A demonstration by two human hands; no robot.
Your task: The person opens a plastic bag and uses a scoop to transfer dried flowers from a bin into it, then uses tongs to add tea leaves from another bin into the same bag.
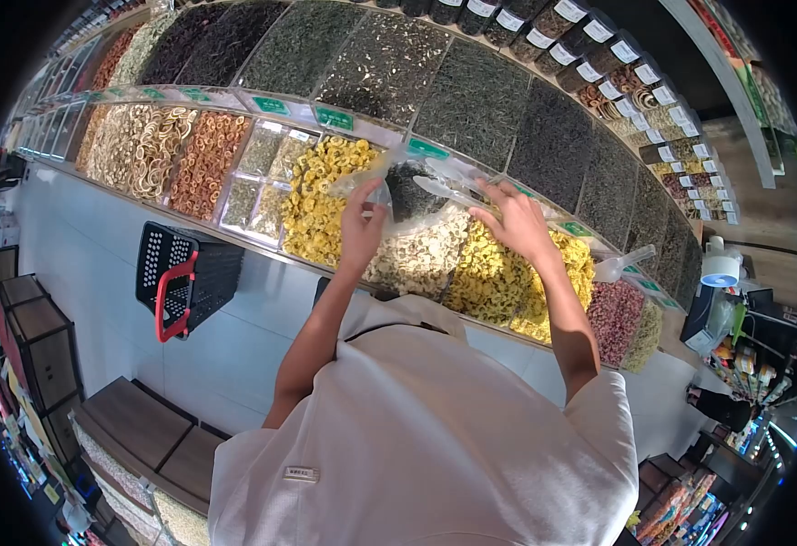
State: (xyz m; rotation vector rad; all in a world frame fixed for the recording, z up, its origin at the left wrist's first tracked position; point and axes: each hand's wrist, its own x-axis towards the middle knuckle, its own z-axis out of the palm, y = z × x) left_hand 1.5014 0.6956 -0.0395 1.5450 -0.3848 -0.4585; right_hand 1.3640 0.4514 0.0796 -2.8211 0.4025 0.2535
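Note:
My left hand is closed on the edge of a clear plastic bag, in front of the bin of yellow dried flowers. To its right, my right hand grips the handle of a translucent plastic scoop, whose bowl points left toward the bag. Both hands are over the front row of bins. Between and below them lie pale dried flowers. Yellow dried blossoms fill the bin under my right wrist.
Dark loose tea fills the back row of bins. Another clear scoop rests at the right, near pink dried buds. A black shopping basket with a red handle stands on the floor at left. Labelled jars line the back shelf.

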